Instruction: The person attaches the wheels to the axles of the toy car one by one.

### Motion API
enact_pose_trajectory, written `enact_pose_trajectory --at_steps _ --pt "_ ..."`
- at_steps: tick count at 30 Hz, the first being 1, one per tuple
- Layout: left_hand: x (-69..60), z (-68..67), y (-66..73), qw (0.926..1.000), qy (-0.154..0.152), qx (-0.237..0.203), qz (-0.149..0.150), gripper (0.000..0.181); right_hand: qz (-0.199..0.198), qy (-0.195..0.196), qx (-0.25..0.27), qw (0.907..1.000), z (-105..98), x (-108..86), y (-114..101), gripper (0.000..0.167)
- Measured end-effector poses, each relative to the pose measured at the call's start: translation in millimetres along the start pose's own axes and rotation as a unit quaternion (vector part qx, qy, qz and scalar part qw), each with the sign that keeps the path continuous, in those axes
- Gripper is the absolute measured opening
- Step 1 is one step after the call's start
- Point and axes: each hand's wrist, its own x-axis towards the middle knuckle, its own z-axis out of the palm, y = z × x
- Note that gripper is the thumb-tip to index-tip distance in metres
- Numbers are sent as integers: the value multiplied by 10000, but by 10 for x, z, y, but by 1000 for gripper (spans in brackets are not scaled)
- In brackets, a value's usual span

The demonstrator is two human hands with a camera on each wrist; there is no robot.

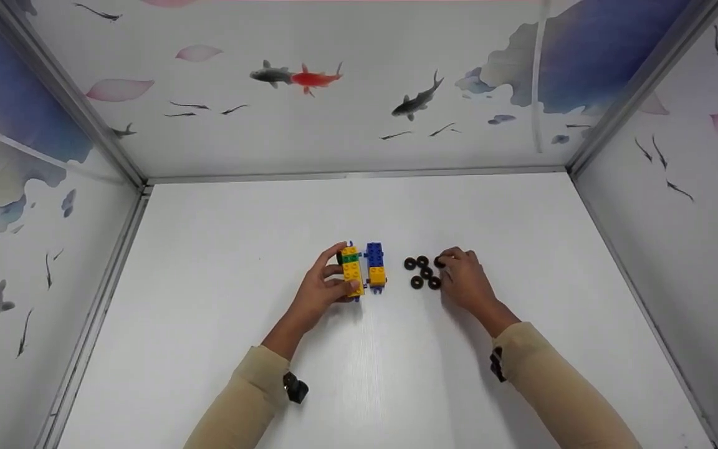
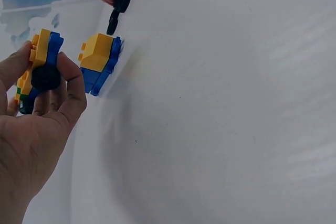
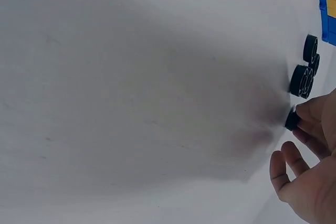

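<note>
My left hand (image 1: pixel 323 288) grips a toy block car (image 1: pixel 351 269) by its sides, thumb on one side and fingers on the other. Yellow and green bricks top its blue base, and black wheels (image 2: pixel 46 77) show on one side. Just right of it stands a second block car (image 1: pixel 375 265), blue and yellow on a blue base, touched by neither hand. Farther right lies a cluster of several black toy wheels (image 1: pixel 426 272). At the cluster's right edge, my right hand (image 1: pixel 466 280) pinches one black wheel (image 3: pixel 292 119) between thumb and fingertips, close to the tabletop.
A white tabletop (image 1: pixel 228 249) spreads around the toys. White panels printed with fish and petals (image 1: pixel 359 137) close it in at the back and both sides, joined by grey metal rails (image 1: pixel 359 175). Each wrist carries a small black device (image 1: pixel 295 388).
</note>
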Motion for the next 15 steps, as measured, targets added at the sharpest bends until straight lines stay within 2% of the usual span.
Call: enact_pose_trajectory --at_steps 7,15 --pt "11 -6 -7 9999 93 -60 -124 87 -77 138 61 9999 -57 -2 14 14" --pt "-4 -11 -15 9996 142 -111 -237 86 41 104 180 9998 -55 -13 10 12"
